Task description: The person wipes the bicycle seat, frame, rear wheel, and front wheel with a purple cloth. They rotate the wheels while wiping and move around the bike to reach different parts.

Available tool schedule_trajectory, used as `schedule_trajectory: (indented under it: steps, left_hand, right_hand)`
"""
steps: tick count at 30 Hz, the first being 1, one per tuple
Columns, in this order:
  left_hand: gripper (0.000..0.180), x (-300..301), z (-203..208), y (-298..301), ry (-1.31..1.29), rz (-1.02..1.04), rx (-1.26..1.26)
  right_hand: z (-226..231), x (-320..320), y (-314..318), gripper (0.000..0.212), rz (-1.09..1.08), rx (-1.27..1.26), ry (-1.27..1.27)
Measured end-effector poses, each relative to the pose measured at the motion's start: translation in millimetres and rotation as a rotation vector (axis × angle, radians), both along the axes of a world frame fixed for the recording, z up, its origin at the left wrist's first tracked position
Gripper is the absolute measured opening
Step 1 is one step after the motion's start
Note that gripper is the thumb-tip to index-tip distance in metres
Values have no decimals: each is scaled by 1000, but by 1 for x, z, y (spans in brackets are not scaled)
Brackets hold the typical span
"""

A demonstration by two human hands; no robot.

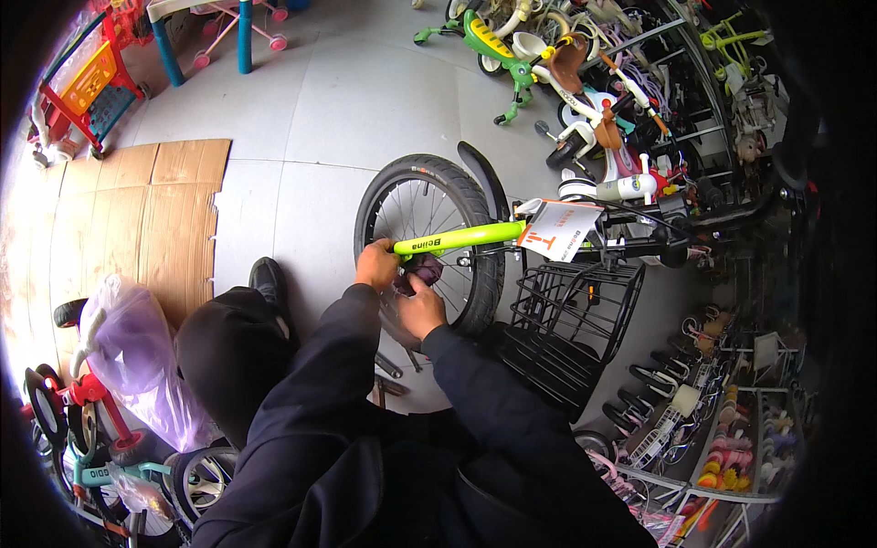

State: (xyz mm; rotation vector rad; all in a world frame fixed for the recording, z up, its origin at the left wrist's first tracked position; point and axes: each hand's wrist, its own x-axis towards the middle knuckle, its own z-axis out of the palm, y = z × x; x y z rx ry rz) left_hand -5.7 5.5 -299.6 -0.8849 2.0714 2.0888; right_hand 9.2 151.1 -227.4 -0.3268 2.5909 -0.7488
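Note:
In front of me is a bicycle's lime-green tube [457, 239], which crosses a wheel with a black tyre [496, 294]. My left hand [375, 266] is closed at the tube's left end, near the wheel's centre; what its fingers grip is hidden. Just below and to the right, my right hand [422, 310] is closed, with its thumb against a dark purple, crumpled, cloth-like thing [426, 268]. That thing lies between the hands, over the spokes. A printed white card [559, 228] hangs at the tube's right end.
A black wire basket [571, 306] sits right of the wheel, and a curved black mudguard [484, 180] stands behind it. Children's ride-ons [498, 50] crowd the far right. Flattened cardboard [146, 205] covers the left floor, near a plastic-wrapped purple bundle [137, 352] and small bikes [96, 475].

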Motion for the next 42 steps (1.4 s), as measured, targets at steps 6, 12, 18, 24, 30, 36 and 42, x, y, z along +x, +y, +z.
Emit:
schedule_trajectory:
  steps: [6,12,18,24,30,36,42]
  left_hand:
    - [28,8,-24,12,-120,151,36]
    - [28,20,-7,13,-303,12,552]
    - [55,37,25,25,-428,-173,908]
    - [38,42,6,23,-130,-245,823]
    - [21,25,-49,28,42,-253,85]
    - [28,20,-18,38,-206,42,403]
    - [18,22,12,31,-87,6,626]
  right_hand:
    - [11,-3,11,44,176,190,201]
    - [65,42,41,25,-103,-244,-117]
    - [52,40,53,31,-43,-155,411]
    - [39,33,53,40,-300,-564,66]
    - [50,36,46,44,-276,-704,78]
    - [47,39,48,29,-117,-359,208]
    - [56,44,38,30,16,-98,263]
